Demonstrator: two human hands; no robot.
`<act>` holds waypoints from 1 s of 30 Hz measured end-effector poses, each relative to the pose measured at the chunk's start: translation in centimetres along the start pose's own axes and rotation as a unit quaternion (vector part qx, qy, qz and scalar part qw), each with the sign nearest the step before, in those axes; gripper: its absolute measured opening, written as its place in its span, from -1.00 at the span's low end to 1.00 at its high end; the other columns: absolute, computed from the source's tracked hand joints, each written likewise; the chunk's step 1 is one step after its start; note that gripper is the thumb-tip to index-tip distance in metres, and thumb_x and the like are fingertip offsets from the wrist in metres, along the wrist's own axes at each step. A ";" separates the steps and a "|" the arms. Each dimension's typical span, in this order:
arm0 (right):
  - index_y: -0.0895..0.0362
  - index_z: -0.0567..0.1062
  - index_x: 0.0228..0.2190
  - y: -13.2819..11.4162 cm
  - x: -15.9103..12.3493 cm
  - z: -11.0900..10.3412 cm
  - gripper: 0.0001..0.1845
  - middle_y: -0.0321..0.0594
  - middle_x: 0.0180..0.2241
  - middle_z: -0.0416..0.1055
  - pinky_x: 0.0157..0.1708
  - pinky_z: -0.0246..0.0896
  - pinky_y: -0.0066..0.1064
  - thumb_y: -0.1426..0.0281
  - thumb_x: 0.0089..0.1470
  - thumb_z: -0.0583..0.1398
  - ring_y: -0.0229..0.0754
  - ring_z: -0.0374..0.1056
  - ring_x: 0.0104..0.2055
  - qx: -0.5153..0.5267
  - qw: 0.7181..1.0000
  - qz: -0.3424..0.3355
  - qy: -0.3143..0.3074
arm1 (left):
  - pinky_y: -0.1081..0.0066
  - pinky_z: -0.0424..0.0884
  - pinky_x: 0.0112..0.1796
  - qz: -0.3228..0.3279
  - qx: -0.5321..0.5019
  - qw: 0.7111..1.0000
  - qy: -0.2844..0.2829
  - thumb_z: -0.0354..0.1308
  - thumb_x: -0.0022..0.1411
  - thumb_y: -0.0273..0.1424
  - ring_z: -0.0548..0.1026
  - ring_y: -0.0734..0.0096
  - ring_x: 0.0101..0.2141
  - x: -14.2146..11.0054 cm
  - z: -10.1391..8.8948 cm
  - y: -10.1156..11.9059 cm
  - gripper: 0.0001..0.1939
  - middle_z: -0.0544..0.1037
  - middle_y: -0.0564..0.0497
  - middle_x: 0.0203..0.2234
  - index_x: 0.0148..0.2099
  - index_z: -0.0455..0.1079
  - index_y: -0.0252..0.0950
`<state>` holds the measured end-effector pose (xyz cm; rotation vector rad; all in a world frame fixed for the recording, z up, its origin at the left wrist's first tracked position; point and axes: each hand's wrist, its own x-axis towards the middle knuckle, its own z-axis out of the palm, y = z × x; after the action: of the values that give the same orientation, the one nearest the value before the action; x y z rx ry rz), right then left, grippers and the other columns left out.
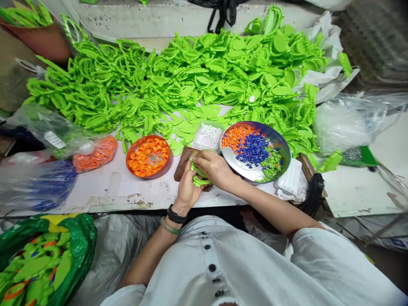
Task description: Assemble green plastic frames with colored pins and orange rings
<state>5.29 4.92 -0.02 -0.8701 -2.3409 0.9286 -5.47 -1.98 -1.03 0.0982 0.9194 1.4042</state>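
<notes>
The bench (pixel 110 193) spans the frame, and a broad heap of bright green plastic parts (pixel 219 68) covers its back half, from upper left to upper right. In the lower left corner, a green sack (pixel 84 242) holds green pieces mixed with orange rings. A clear bag of white material (pixel 346 125) sits at the right, and a clear bag of blue pieces (pixel 51 182) lies at the left edge. Right of centre stands a round tin (pixel 283 157) with orange, blue and green bits in separate patches. Left of centre is a round bowl (pixel 170 163) of orange rings, with a bag of orange pieces (pixel 95 155) farther left.

The two hands meet at the centre of the frame, between bowl and tin. The left hand (pixel 187 189) is curled around a green piece (pixel 199 173), supporting it from below; the right hand (pixel 216 168) reaches over it, fingers bent and nearly closed, gripping its upper end. The piece is thus between the hands and partly hidden by them, above a brown block (pixel 182 165). Just behind is a clear box of small white pieces (pixel 208 134). What the fingertips pinch is too small to tell.
</notes>
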 end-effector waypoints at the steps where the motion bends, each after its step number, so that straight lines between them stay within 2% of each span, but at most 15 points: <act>1: 0.14 0.55 -0.07 0.1 -0.3 -0.5 -0.68 0.04 -0.08 0.44 0.08 0.21 -0.10 0.32 0.29 0.07 0.06 0.32 0.02 -0.029 0.999 -0.024 -0.003 | 0.36 0.52 -0.31 -0.005 0.005 1.000 -0.004 0.04 0.15 -0.54 0.53 0.39 -0.30 -0.1 0.1 0.1 -0.36 0.56 0.02 -0.09 0.27 0.24 -0.03; 3: 0.13 0.48 0.07 0.8 -1.2 -2.6 -0.61 0.05 0.01 0.42 0.08 0.23 -0.17 0.31 0.28 0.10 0.03 0.34 0.05 -0.037 0.999 -0.033 0.001 | 0.17 0.55 -0.23 -0.018 0.008 1.000 -0.019 0.04 0.16 -0.52 0.56 0.29 -0.25 -0.2 0.1 0.2 -0.40 0.57 0.01 -0.11 0.24 0.24 -0.03; 4: 0.12 0.46 0.10 1.5 -1.8 -4.0 -0.59 0.05 0.03 0.42 0.06 0.24 -0.21 0.31 0.27 0.11 0.00 0.36 0.03 -0.045 0.999 -0.013 0.008 | 0.04 0.55 -0.18 -0.024 0.007 0.999 -0.025 0.04 0.17 -0.50 0.57 0.22 -0.20 -0.3 0.1 0.3 -0.43 0.57 0.00 -0.13 0.22 0.25 -0.04; 6: 0.14 0.51 0.02 3.4 -3.4 -7.3 -0.64 0.05 -0.03 0.48 -0.04 0.26 -0.24 0.35 0.25 0.11 -0.04 0.42 -0.10 -0.115 0.989 0.088 0.013 | -0.16 0.50 -0.11 -0.030 -0.001 0.999 -0.029 0.04 0.18 -0.48 0.57 0.09 -0.12 -0.5 0.1 0.4 -0.50 0.57 -0.02 -0.15 0.17 0.28 -0.07; 7: 0.15 0.57 -0.10 4.4 -4.3 -8.9 -0.70 0.03 -0.12 0.53 -0.08 0.25 -0.25 0.40 0.23 0.10 -0.03 0.44 -0.13 -0.182 0.972 0.151 -0.018 | -0.22 0.48 -0.09 -0.032 -0.004 0.999 -0.027 0.04 0.18 -0.48 0.57 0.05 -0.09 -0.5 0.1 0.4 -0.53 0.57 -0.02 -0.16 0.14 0.30 -0.09; 8: 0.16 0.60 -0.21 5.4 -5.3 -10.4 -0.75 0.01 -0.21 0.56 -0.14 0.24 -0.26 0.43 0.20 0.12 -0.01 0.45 -0.16 -0.254 0.941 0.215 -0.062 | -0.25 0.46 -0.08 -0.037 -0.005 0.999 -0.026 0.04 0.18 -0.48 0.56 0.02 -0.07 -0.5 0.1 0.3 -0.56 0.57 -0.02 -0.15 0.11 0.32 -0.11; 10: 0.14 0.60 -0.28 7.0 -7.0 -12.7 -0.79 -0.03 -0.28 0.58 -0.23 0.20 -0.31 0.45 0.15 0.14 -0.01 0.46 -0.18 -0.340 0.890 0.275 -0.132 | -0.27 0.45 -0.07 -0.050 -0.008 0.998 -0.024 0.04 0.19 -0.47 0.54 0.00 -0.03 -0.5 0.2 0.1 -0.60 0.55 -0.03 -0.09 0.08 0.34 -0.13; 11: 0.13 0.60 -0.28 7.5 -7.7 -13.4 -0.79 -0.05 -0.27 0.58 -0.27 0.18 -0.34 0.45 0.14 0.14 -0.01 0.47 -0.18 -0.363 0.873 0.287 -0.152 | -0.25 0.46 -0.07 -0.058 -0.009 0.998 -0.023 0.04 0.20 -0.46 0.53 -0.01 -0.01 -0.5 0.3 -0.1 -0.62 0.54 -0.04 -0.04 0.07 0.36 -0.14; 15: 0.10 0.59 -0.23 8.0 -8.9 -14.4 -0.76 -0.07 -0.21 0.59 -0.33 0.17 -0.39 0.43 0.14 0.13 -0.01 0.49 -0.16 -0.404 0.843 0.297 -0.193 | -0.16 0.50 -0.08 -0.074 -0.003 0.997 -0.021 0.03 0.22 -0.45 0.51 -0.01 0.04 -0.2 0.9 -0.6 -0.62 0.50 -0.08 0.08 0.07 0.39 -0.18; 20: 0.23 0.60 -0.18 8.6 -8.4 -13.8 -0.73 0.12 -0.13 0.56 -0.25 0.26 -0.32 0.45 0.08 0.19 0.13 0.48 -0.07 -0.440 0.788 0.319 -0.289 | -0.08 0.54 -0.15 -0.083 0.006 0.996 -0.019 0.00 0.22 -0.46 0.52 -0.02 0.02 -0.1 1.6 -0.9 -0.59 0.52 -0.10 0.06 0.11 0.39 -0.18; 23: 0.20 0.61 -0.18 9.3 -8.6 -13.7 -0.71 0.11 -0.13 0.56 -0.25 0.25 -0.31 0.48 0.12 0.13 0.10 0.48 -0.08 -0.432 0.797 0.309 -0.287 | -0.04 0.55 -0.18 -0.085 0.012 0.996 -0.017 0.01 0.23 -0.45 0.54 -0.02 0.00 -0.2 1.9 -1.2 -0.58 0.53 -0.11 0.05 0.12 0.38 -0.18; 27: 0.13 0.59 -0.25 10.2 -9.4 -14.4 -0.75 -0.04 -0.15 0.56 -0.34 0.14 -0.39 0.45 0.12 0.11 0.00 0.46 -0.12 -0.392 0.832 0.289 -0.265 | -0.03 0.56 -0.21 -0.099 0.008 0.995 -0.021 0.00 0.21 -0.47 0.55 -0.06 -0.03 -0.2 2.0 -1.5 -0.62 0.55 -0.10 0.00 0.06 0.41 -0.21; 30: 0.14 0.56 -0.25 10.4 -9.7 -15.1 -0.81 -0.08 -0.14 0.53 -0.35 0.08 -0.43 0.38 0.12 0.17 -0.08 0.42 -0.13 -0.349 0.867 0.271 -0.230 | -0.08 0.55 -0.20 -0.109 0.006 0.994 -0.021 0.01 0.20 -0.48 0.56 -0.06 -0.05 0.0 2.2 -1.7 -0.61 0.57 -0.09 -0.04 0.06 0.41 -0.19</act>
<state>25.27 10.57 0.54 -1.8416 -2.9761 0.4778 -2.83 -1.39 -0.49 0.0356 0.8763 1.1909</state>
